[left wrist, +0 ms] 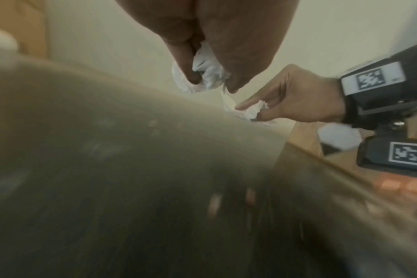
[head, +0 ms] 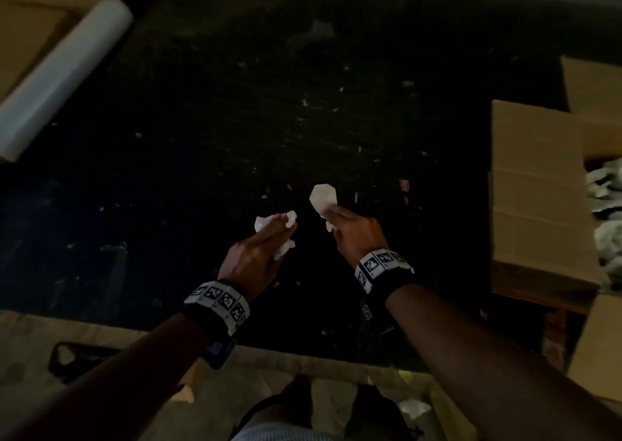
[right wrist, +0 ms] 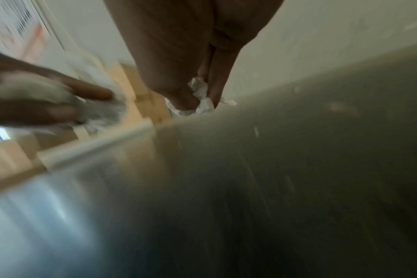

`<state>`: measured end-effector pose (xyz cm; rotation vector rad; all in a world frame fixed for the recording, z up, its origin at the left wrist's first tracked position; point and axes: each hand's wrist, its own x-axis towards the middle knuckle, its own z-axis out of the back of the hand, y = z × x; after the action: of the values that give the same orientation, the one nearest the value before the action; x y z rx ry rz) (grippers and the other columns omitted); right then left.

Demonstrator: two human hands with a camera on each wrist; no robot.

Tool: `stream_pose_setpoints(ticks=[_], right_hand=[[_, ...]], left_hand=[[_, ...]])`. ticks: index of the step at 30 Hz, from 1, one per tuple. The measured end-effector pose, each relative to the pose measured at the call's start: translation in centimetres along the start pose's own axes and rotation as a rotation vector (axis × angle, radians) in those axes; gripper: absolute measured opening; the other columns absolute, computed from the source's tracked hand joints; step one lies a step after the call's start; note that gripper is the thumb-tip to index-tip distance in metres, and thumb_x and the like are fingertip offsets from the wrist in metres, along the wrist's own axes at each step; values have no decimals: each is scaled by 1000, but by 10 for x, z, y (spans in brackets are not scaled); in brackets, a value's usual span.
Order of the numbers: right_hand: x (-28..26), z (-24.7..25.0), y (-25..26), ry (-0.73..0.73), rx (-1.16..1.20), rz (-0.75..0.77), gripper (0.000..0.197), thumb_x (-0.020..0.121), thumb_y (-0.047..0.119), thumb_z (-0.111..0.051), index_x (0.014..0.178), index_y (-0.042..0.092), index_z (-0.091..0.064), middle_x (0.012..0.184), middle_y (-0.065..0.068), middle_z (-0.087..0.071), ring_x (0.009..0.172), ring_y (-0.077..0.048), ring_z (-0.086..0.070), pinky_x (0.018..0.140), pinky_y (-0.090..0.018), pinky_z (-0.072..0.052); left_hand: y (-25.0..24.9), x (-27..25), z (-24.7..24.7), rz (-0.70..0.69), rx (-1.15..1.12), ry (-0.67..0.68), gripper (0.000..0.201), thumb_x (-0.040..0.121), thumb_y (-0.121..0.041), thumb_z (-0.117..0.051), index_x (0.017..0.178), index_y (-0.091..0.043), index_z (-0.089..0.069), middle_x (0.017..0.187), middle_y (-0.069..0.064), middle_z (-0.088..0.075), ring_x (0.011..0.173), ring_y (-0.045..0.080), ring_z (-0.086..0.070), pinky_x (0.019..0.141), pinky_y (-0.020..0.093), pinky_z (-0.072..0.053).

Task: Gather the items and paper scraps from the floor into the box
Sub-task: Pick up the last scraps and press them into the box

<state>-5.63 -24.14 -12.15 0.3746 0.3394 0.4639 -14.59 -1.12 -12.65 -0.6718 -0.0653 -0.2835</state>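
Observation:
Both hands hover above the dark floor [head: 235, 121], each holding crumpled white paper. My left hand [head: 266, 238] grips a wad of white paper scraps [head: 289, 220], which the left wrist view shows pinched between thumb and fingers [left wrist: 207, 73]. My right hand [head: 340, 222] pinches another white scrap [head: 323, 196], seen squeezed between the fingers [right wrist: 202, 97] in the right wrist view. The open cardboard box [head: 538, 188] stands at the right with crumpled paper [head: 606, 191] inside. Small bits of paper [head: 304, 102] dot the floor further out.
A white roll [head: 64, 70] lies at the upper left beside more cardboard [head: 30, 30]. Flattened cardboard [head: 101, 333] covers the floor near my legs, with a dark object [head: 77, 356] and a paper scrap [head: 414, 407] on it.

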Motion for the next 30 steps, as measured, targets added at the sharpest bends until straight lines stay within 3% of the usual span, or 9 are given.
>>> stream_pose_setpoints(ticks=[4,8,14,17,22,26,30], right_hand=[[-14,51,19,-251,73,71,47,85,3,-60,130,16,-63,141,-1,-57,109,-31,-66,90,-49,-55],[-34,117,22,-537,93,80,51,80,-2,-68,126,19,-68,136,0,-62,114,-20,-65,95,-38,-54],[-98,216,-19,-826,50,97,49,82,-1,-64,127,18,-68,135,1,-62,115,-11,-63,100,-21,-45],[-140,254,-61,-899,32,63,49,81,-2,-65,125,19,-69,132,-1,-65,114,-11,-64,101,-25,-48],[-216,308,-154,-838,-42,-101,44,83,-3,-65,122,17,-71,126,-4,-68,112,-17,-66,103,-29,-43],[-275,334,-238,-752,25,-250,39,81,-3,-66,113,16,-76,108,-6,-75,99,-23,-70,95,-27,-48],[-290,334,-329,-413,-117,-472,29,85,17,-63,111,21,-75,110,-7,-74,104,-29,-67,93,-33,-49]], left_hand=[[-28,35,23,-87,1,-42,53,91,-13,-62,144,-16,-54,156,0,-44,141,12,-44,105,38,-51],[-69,75,51,-170,21,-103,62,86,-1,-70,144,-17,-53,157,-2,-41,143,9,-40,110,29,-44],[-166,134,61,-338,20,-185,60,87,-1,-69,144,-16,-54,156,-3,-43,140,12,-46,103,32,-52],[-224,160,44,-400,17,-168,59,87,-2,-70,142,-16,-56,154,-2,-47,141,14,-45,103,40,-53],[-323,203,-11,-467,30,-101,53,93,-13,-63,144,-19,-53,155,-3,-44,139,16,-47,104,43,-52],[-396,231,-76,-449,40,-19,49,94,-24,-55,143,-23,-54,154,-5,-46,133,17,-54,103,47,-51],[-444,261,-150,-365,66,167,47,92,-32,-54,138,-25,-60,145,-2,-57,126,24,-59,101,46,-51]])
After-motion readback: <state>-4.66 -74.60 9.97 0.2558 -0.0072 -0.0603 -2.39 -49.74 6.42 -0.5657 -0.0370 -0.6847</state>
